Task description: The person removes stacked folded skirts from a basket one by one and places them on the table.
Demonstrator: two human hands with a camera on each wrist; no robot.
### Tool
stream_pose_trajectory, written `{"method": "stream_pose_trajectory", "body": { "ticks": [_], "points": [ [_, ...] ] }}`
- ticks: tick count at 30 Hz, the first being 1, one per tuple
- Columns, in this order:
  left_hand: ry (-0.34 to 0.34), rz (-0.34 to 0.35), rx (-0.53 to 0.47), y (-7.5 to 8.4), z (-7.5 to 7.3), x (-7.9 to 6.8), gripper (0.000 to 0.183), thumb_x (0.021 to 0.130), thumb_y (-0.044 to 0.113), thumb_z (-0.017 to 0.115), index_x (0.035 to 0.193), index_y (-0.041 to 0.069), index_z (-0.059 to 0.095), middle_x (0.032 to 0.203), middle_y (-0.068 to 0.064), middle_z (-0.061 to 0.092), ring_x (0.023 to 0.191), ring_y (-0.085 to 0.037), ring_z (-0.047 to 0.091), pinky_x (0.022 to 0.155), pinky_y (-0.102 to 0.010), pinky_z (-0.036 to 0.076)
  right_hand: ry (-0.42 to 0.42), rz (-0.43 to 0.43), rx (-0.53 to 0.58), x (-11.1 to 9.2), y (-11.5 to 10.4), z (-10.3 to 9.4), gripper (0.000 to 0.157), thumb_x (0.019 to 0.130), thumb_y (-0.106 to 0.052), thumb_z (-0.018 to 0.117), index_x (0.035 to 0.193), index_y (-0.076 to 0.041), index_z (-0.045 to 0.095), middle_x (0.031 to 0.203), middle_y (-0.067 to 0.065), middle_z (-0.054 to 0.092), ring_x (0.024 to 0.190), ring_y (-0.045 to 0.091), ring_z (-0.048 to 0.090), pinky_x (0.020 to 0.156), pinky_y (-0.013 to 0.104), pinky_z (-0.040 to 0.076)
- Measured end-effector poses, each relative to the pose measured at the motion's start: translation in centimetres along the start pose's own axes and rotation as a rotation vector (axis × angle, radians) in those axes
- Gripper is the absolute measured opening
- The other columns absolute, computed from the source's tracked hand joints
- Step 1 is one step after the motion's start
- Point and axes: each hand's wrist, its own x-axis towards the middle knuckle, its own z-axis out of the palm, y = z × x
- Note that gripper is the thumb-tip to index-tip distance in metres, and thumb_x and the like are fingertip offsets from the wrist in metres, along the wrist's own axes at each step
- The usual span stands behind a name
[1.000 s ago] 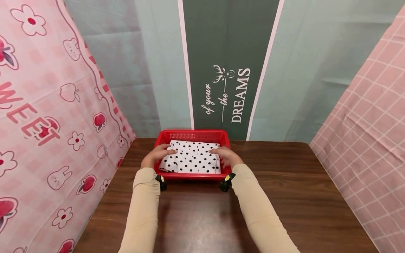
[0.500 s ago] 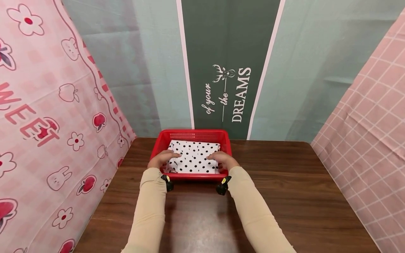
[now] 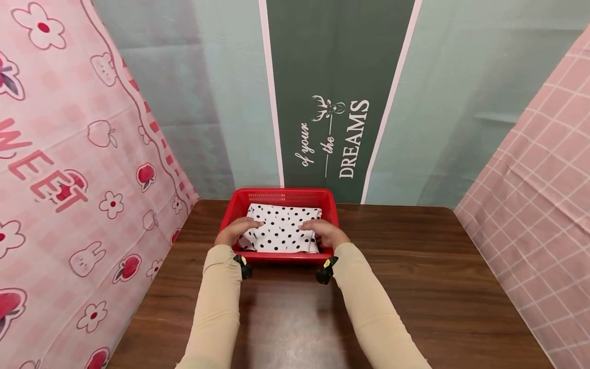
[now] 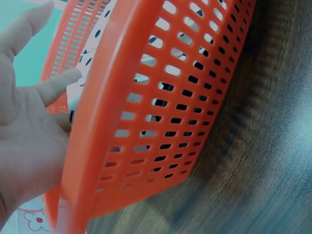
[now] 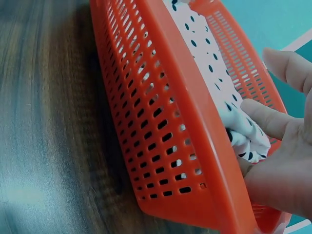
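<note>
A white cloth with black dots (image 3: 282, 233) lies folded in the red basket (image 3: 283, 257) in the head view. My left hand (image 3: 235, 230) reaches over the basket's left side, its fingers at the cloth's left end. In the left wrist view the thumb and a finger (image 4: 58, 87) are stretched out, the fingertip against the cloth; the lower fingers are partly hidden behind the rim. My right hand (image 3: 324, 231) stands at the cloth's right end. The right wrist view shows its extended finger (image 5: 265, 117) touching the bunched dotted cloth (image 5: 214, 73), thumb raised apart.
The basket stands at the back of a brown wooden table (image 3: 415, 266), close to the grey-green curtain (image 3: 332, 61). A pink printed curtain (image 3: 92, 169) borders the left side, a pink checked one (image 3: 539, 195) the right. Both wrists carry small black cameras (image 3: 324, 272).
Both hands have moved inward toward each other along the cloth's ends, and its left end is pushed in slightly. Over the last half second they have hardly moved. The basket stays in place.
</note>
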Motion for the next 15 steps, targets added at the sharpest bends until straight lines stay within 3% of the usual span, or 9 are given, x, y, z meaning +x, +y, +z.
{"method": "stream_pose_trajectory", "body": {
  "ticks": [3, 6, 10, 15],
  "points": [
    [0.0, 0.008, -0.011, -0.1, -0.1, 0.1, 0.069, 0.089, 0.032, 0.059, 0.143, 0.0, 0.031, 0.146, -0.017, 0.027, 0.129, -0.033, 0.027, 0.103, -0.05, 0.026, -0.008, 0.005, 0.048, 0.2, 0.1, -0.3, 0.049, 0.088, -0.022, 0.062, 0.131, -0.005, 0.049, 0.128, 0.02, 0.039, 0.112, 0.038, 0.039, 0.094, 0.054, 0.036],
    [-0.015, 0.01, -0.008, -0.4, -0.2, 0.2, 0.067, 0.089, 0.032, 0.058, 0.143, 0.002, 0.032, 0.147, -0.019, 0.026, 0.121, -0.038, 0.038, 0.097, -0.051, 0.034, -0.022, -0.008, 0.093, 0.3, 0.2, -0.5, 0.05, 0.088, -0.021, 0.061, 0.133, -0.006, 0.047, 0.122, 0.019, 0.04, 0.103, 0.033, 0.041, 0.089, 0.051, 0.041],
    [-0.035, 0.028, -0.009, -0.5, 0.0, 0.6, 0.064, 0.09, 0.03, 0.058, 0.143, 0.004, 0.034, 0.146, -0.019, 0.027, 0.109, -0.036, 0.045, 0.084, -0.043, 0.044, -0.071, -0.074, 0.113, 0.4, 0.5, -0.5, 0.055, 0.089, -0.016, 0.058, 0.14, -0.004, 0.04, 0.138, 0.018, 0.034, 0.114, 0.032, 0.039, 0.096, 0.05, 0.036],
    [-0.033, 0.005, -0.002, -0.6, 0.3, 1.0, 0.06, 0.088, 0.027, 0.06, 0.138, 0.001, 0.041, 0.138, -0.019, 0.039, 0.088, -0.027, 0.054, 0.075, -0.037, 0.046, -0.09, -0.128, 0.056, 0.8, 1.2, -0.1, 0.056, 0.087, -0.011, 0.058, 0.139, 0.0, 0.04, 0.145, 0.018, 0.032, 0.129, 0.03, 0.03, 0.104, 0.044, 0.027]
  ]
}}
